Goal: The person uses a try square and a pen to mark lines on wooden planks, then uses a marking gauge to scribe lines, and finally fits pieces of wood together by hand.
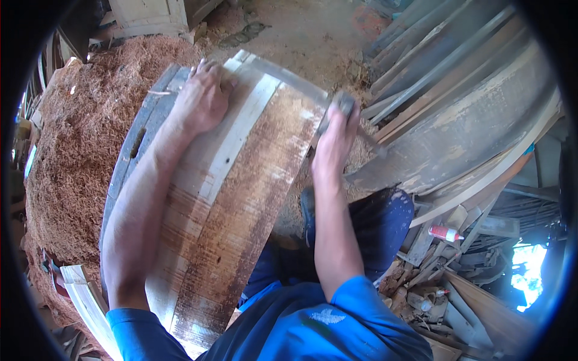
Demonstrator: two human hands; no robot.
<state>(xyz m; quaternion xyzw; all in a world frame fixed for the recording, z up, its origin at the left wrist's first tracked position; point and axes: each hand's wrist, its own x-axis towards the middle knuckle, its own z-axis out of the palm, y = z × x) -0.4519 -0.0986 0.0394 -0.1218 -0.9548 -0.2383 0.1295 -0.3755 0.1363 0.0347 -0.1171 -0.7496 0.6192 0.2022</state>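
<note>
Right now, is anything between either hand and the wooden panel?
Nothing visible separates the left hand from the wooden panel. At its far right corner, the dark block in the right hand appears to sit between that hand and the edge.

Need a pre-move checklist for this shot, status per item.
1. Left hand on the wooden panel: ok, it rests at the far left end.
2. Right hand grip on the dark block: ok, fingers closed around it.
3. Dark block touching the panel's right edge: cannot tell; it is at the far right corner, but blurred.
4. Hands apart: ok, the panel's far end lies between them.
5. Support under the panel: cannot tell, its underside is hidden.
6. Red-and-white bottle away from the hands: ok, it lies on its side among wood scraps at right.
</note>
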